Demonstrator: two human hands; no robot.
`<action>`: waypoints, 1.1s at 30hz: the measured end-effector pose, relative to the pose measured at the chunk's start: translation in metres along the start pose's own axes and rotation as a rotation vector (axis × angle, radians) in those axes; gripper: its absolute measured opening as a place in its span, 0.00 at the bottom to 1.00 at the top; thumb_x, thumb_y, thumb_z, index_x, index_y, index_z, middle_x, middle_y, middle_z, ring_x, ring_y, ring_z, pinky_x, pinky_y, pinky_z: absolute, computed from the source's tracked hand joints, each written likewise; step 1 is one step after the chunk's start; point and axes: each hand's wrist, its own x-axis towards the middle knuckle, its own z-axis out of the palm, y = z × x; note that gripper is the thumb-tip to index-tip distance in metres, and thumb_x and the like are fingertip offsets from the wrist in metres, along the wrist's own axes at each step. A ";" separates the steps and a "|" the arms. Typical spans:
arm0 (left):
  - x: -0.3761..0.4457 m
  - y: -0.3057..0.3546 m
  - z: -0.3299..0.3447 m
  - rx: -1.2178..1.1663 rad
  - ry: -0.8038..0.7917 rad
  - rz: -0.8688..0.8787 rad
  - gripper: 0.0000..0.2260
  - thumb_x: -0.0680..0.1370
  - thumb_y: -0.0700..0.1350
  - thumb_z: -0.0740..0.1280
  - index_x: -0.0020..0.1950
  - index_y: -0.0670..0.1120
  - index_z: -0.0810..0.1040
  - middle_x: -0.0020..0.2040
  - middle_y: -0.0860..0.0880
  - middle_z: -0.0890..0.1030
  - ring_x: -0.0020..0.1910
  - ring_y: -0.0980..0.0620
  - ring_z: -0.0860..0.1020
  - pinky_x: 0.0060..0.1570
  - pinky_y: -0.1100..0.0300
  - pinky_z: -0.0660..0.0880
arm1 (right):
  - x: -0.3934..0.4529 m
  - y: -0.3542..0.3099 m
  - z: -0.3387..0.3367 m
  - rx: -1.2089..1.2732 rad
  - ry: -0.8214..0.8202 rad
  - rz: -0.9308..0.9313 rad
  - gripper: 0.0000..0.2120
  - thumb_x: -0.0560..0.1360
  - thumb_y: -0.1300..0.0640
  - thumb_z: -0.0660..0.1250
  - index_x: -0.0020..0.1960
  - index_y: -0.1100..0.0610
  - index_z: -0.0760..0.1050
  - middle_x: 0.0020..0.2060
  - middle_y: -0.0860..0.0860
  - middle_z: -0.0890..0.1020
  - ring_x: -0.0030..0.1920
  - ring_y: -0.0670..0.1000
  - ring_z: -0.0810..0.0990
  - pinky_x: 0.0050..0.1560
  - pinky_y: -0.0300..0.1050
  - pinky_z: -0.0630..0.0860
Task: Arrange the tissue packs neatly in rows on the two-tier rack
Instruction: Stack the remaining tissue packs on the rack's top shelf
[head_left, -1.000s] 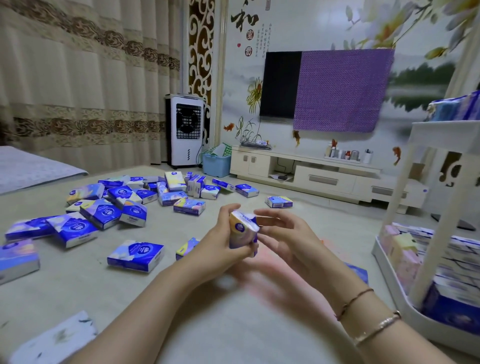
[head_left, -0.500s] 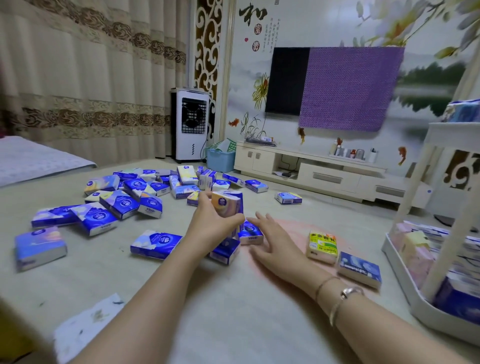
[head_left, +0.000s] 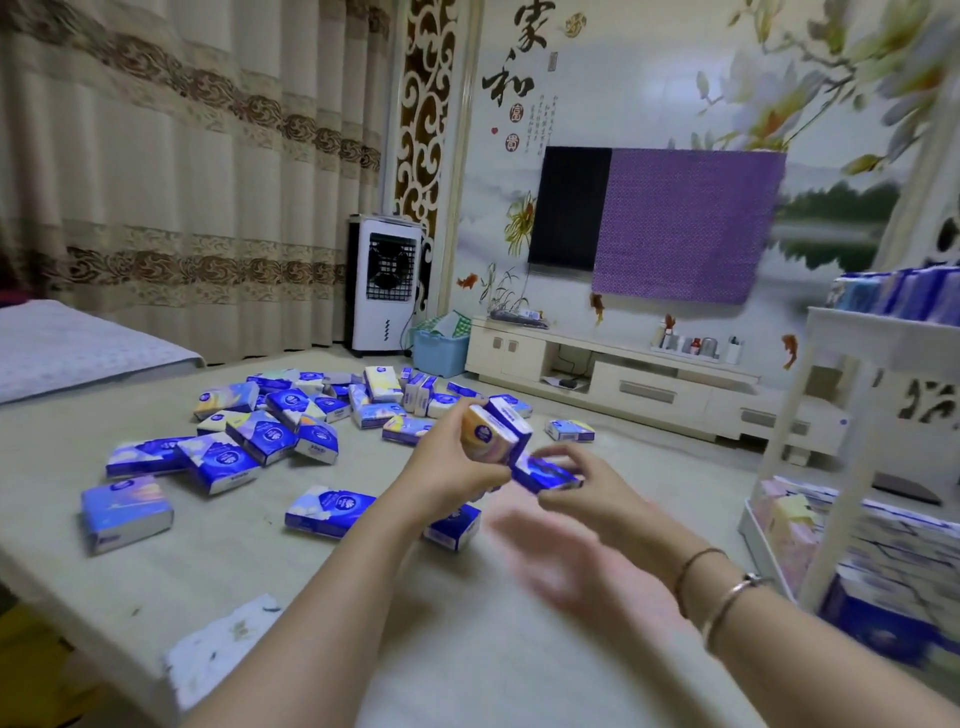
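Nearest to me, my two forearms reach out over the pale floor (head_left: 519, 649), the right wrist wearing two thin bracelets (head_left: 727, 592). My left hand (head_left: 447, 475) is closed around a small stack of tissue packs (head_left: 493, 434) held upright: an orange-and-white pack faces me with a blue-and-white one pressed against its far side. My right hand (head_left: 587, 491) is curled, thumb and fingers pinching a single blue pack (head_left: 545, 474) that lies flat and tilted, its near end touching the bottom of the stack in my left hand. Both hands are slightly blurred.

Just below my left wrist another blue pack (head_left: 452, 527) lies on the floor, and beside it to the left a longer blue-and-white one (head_left: 330, 506). At the far left a lone pack (head_left: 126, 512) sits apart from the others.

To my right stands the white two-tier rack (head_left: 836, 467). Its lower tier (head_left: 753, 535) holds rows of packs, pink and pale ones toward the far end and blue ones nearer me; the upper tier (head_left: 883, 332) carries blue packs standing in a row.

Farther out, a loose heap of packs (head_left: 291, 421) lies scattered across the floor, lying at all angles, some leaning on each other. Beyond them are a white air cooler (head_left: 387, 286), a light blue bin (head_left: 440, 353), a low cream TV cabinet (head_left: 623, 382), and a wall-mounted screen (head_left: 571, 208) half draped with purple cloth (head_left: 685, 223).
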 end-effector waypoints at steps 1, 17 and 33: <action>-0.001 0.004 0.004 -0.007 -0.016 0.007 0.24 0.68 0.32 0.70 0.59 0.52 0.71 0.42 0.51 0.80 0.37 0.55 0.77 0.34 0.63 0.75 | -0.006 -0.009 -0.009 0.106 -0.006 -0.026 0.21 0.66 0.68 0.69 0.53 0.48 0.73 0.52 0.53 0.78 0.42 0.51 0.78 0.46 0.44 0.74; -0.027 0.187 0.088 -0.040 -0.256 0.452 0.24 0.69 0.41 0.74 0.61 0.55 0.71 0.51 0.49 0.82 0.51 0.52 0.82 0.54 0.48 0.79 | -0.138 -0.134 -0.180 0.134 0.021 -0.279 0.15 0.78 0.50 0.65 0.58 0.61 0.76 0.49 0.56 0.84 0.50 0.53 0.83 0.59 0.50 0.77; 0.012 0.328 0.204 0.281 -0.660 0.448 0.35 0.71 0.30 0.68 0.72 0.52 0.62 0.69 0.50 0.70 0.66 0.50 0.71 0.65 0.53 0.70 | -0.169 -0.115 -0.350 0.030 0.492 -0.177 0.26 0.71 0.58 0.71 0.64 0.57 0.61 0.54 0.54 0.74 0.53 0.50 0.78 0.54 0.46 0.79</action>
